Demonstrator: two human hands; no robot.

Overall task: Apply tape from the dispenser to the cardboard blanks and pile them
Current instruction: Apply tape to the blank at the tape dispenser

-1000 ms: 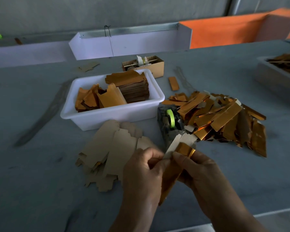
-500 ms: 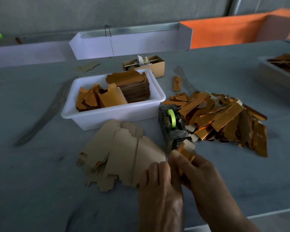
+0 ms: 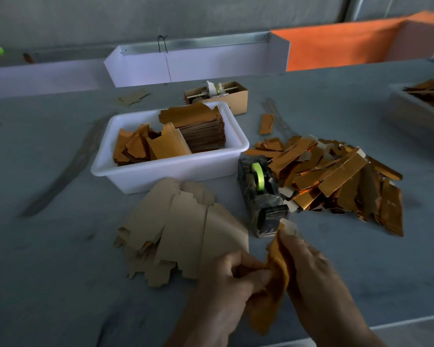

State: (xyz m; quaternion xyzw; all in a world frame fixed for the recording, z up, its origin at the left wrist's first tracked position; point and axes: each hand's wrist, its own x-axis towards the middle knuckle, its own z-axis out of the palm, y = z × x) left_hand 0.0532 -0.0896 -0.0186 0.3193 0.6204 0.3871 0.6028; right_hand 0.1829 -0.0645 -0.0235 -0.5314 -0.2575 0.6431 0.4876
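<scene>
Blank [image 3: 273, 291]: thin folded card, probably light and easily creased. Left hand [image 3: 226, 284] and right hand [image 3: 308, 269] are both pinching it along its edges, top end nearing the dispenser [image 3: 263, 196]. Best gripped mid-length, clear of the taped end.

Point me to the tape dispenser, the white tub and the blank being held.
tape dispenser [image 3: 261, 194], head view, on its dark body beside the green roll.
white tub [image 3: 171, 171], head view, on its front wall.
held blank [image 3: 273, 289], head view, on its orange face between the hands.
</scene>
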